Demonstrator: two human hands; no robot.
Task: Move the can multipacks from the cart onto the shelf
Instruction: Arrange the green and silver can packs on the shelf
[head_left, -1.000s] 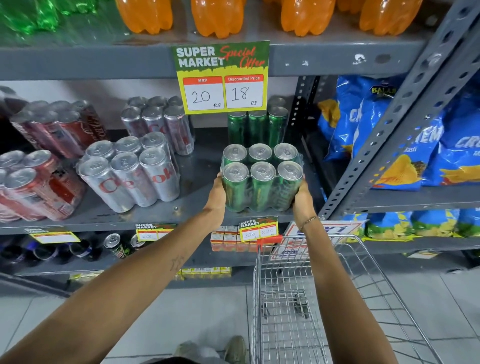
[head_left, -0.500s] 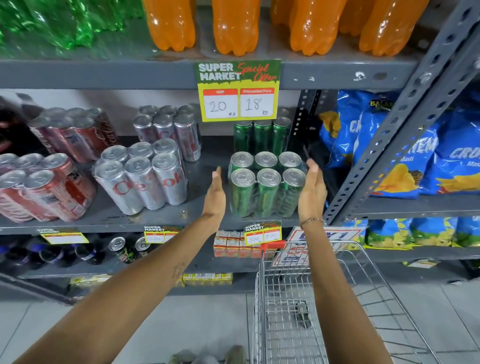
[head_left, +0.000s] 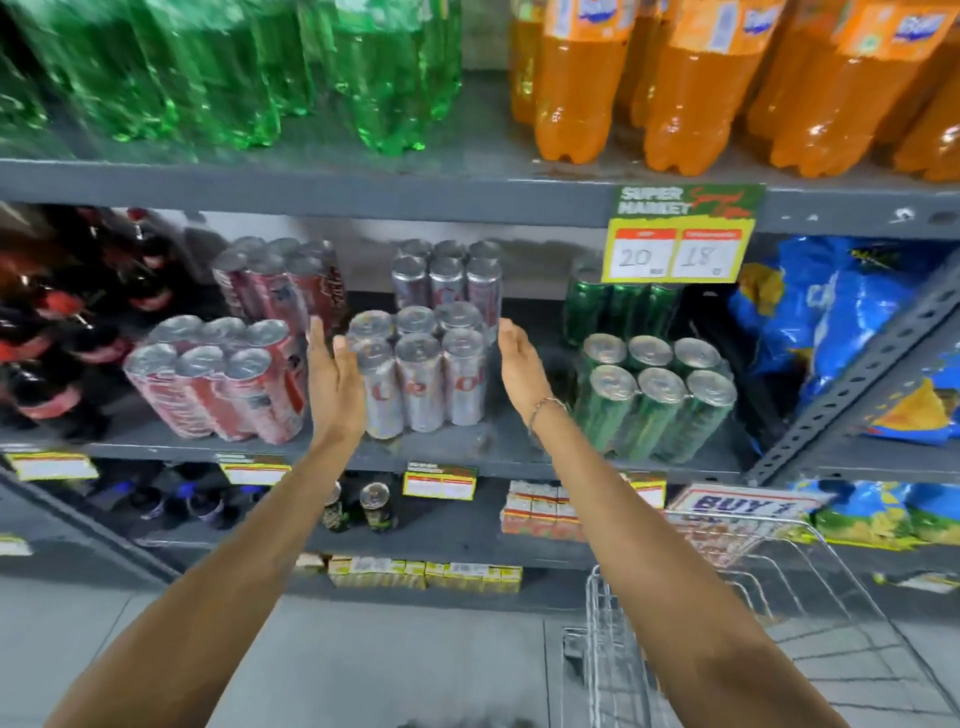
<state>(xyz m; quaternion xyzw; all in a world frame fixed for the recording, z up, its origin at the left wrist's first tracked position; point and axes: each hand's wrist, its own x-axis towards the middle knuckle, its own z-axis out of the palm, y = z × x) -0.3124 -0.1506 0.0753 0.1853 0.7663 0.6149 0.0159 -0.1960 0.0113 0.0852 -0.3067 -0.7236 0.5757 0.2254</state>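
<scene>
A green can multipack stands on the grey shelf, right of my hands, with another green pack behind it. A silver can multipack stands in the shelf's middle. My left hand is open at its left side, thumb near a can top. My right hand is open just right of that pack, palm facing it. Red can multipacks sit to the left. The wire cart is at the lower right; no packs show in the part I see.
Green and orange bottles fill the shelf above, dark bottles stand at far left. A yellow price sign hangs from the upper shelf edge. Blue snack bags lie behind a slanted metal strut. Small cartons line the lower shelves.
My hands let go of the green multipack, which now rests on the shelf, and both moved left to either side of the silver pack. The view swung left and up.
</scene>
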